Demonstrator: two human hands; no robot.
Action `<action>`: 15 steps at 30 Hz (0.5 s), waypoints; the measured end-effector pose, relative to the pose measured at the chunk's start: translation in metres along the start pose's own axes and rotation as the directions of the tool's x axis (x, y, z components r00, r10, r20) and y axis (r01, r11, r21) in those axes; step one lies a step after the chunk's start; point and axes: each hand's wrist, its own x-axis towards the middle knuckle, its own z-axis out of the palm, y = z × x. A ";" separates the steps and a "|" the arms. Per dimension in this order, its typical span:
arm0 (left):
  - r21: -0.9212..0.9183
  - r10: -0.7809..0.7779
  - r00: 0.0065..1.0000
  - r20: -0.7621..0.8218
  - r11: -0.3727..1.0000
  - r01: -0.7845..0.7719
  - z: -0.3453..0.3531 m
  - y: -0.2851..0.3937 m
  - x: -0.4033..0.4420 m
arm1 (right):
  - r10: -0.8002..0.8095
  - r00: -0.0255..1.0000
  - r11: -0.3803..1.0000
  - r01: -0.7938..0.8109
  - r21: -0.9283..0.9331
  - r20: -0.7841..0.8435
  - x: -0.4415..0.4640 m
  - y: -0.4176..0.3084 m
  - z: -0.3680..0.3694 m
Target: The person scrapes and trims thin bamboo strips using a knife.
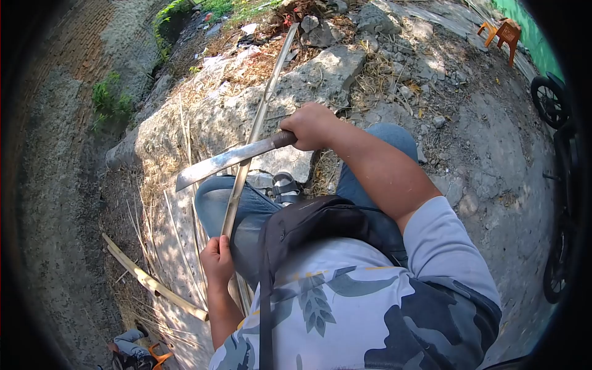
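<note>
My right hand (pixel 308 126) is closed round the dark handle of a machete (pixel 228 160). Its wide blade points left and lies across a long split bamboo strip (pixel 259 117). The near end of that strip is in my left hand (pixel 217 258), the fingers closed on it beside my left knee. From there the strip runs up and away over the concrete slab, its far end near the rubble. A black bag (pixel 320 225) rests on my lap, and a sandalled foot (pixel 285 187) shows between my knees.
Thin strips (pixel 179 231) and a thicker bamboo piece (pixel 154 285) lie on the ground at left. Broken concrete (pixel 333 71) is ahead. Orange chairs (pixel 507 36) and a motorbike (pixel 549 102) are at right. Another person's leg (pixel 131 344) shows at bottom left.
</note>
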 end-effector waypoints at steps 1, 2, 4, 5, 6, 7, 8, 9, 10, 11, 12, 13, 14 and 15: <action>-0.002 -0.006 1.000 0.002 1.000 0.006 0.000 -0.001 0.000 | 0.004 1.000 1.000 -0.004 0.006 0.005 0.000 0.000 0.000; -0.003 -0.011 1.000 0.004 1.000 0.011 0.000 -0.003 0.000 | -0.007 1.000 1.000 0.008 0.016 -0.017 -0.001 0.000 0.001; -0.009 -0.019 1.000 0.005 1.000 0.019 0.000 -0.004 0.000 | -0.028 0.998 0.999 0.030 0.034 -0.063 -0.002 0.001 0.002; -0.013 -0.021 1.000 0.004 1.000 0.021 0.001 -0.003 0.000 | -0.021 0.998 0.999 0.022 0.033 -0.057 -0.002 0.001 0.003; -0.016 -0.023 1.000 0.003 1.000 0.023 0.000 -0.002 -0.001 | -0.013 0.999 0.999 0.015 0.032 -0.051 -0.002 0.000 0.003; -0.018 -0.018 1.000 0.007 1.000 0.018 0.000 -0.001 0.000 | -0.006 0.999 1.000 0.007 0.031 -0.045 -0.001 0.000 0.003; -0.019 -0.014 1.000 0.011 1.000 0.014 -0.001 0.000 -0.001 | -0.012 0.999 0.999 0.014 0.031 -0.053 -0.002 0.000 0.003; -0.022 -0.010 1.000 0.013 1.000 0.010 -0.001 0.001 -0.001 | -0.019 0.998 0.999 0.021 0.029 -0.060 -0.004 -0.001 0.001; -0.030 -0.023 1.000 0.014 0.999 0.023 -0.001 0.002 -0.001 | -0.029 0.997 0.999 0.030 0.025 -0.067 -0.004 0.000 0.000; -0.041 -0.036 0.999 0.015 0.998 0.036 -0.002 0.003 -0.001 | -0.028 0.996 0.999 0.030 0.018 -0.079 -0.004 0.001 -0.001; -0.054 -0.050 0.999 0.016 0.997 0.051 -0.002 0.004 -0.001 | -0.028 0.996 1.000 0.029 0.012 -0.089 -0.003 0.002 -0.001; -0.062 -0.050 0.998 0.026 0.997 0.051 -0.002 0.002 -0.001 | -0.027 0.995 1.000 0.028 0.007 -0.098 -0.004 0.002 0.000; -0.070 -0.048 0.998 0.036 0.996 0.050 -0.003 -0.001 0.000 | -0.029 0.991 1.000 0.030 0.009 -0.128 -0.004 0.006 -0.002; -0.079 -0.045 0.998 0.046 0.996 0.049 -0.003 0.002 0.001 | -0.030 0.987 0.999 0.032 0.010 -0.157 -0.005 0.012 -0.005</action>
